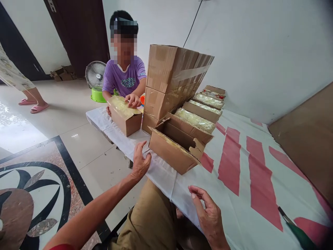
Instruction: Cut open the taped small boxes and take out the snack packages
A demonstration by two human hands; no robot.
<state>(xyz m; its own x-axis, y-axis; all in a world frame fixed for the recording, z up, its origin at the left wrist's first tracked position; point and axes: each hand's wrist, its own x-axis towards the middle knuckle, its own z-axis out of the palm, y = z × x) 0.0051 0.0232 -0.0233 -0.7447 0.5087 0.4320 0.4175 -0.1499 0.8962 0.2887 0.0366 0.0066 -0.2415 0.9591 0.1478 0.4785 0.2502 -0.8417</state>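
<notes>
Two hands are resting on the white-and-red cloth point(234, 194) covering the surface: right hand point(209, 217) nearest, fingers loosely spread, holding nothing; left hand point(140, 163) pressing the cloth edge, fingers splayed, just beside the open empty carton point(175, 149). Beyond, filled cartons point(197, 119) and stacked sealed boxes point(171, 76) are standing, and a seated person's hand point(133, 100) is touching another carton point(125, 116).

Green-handled tool point(299, 233), perhaps scissors, cut off.
</notes>
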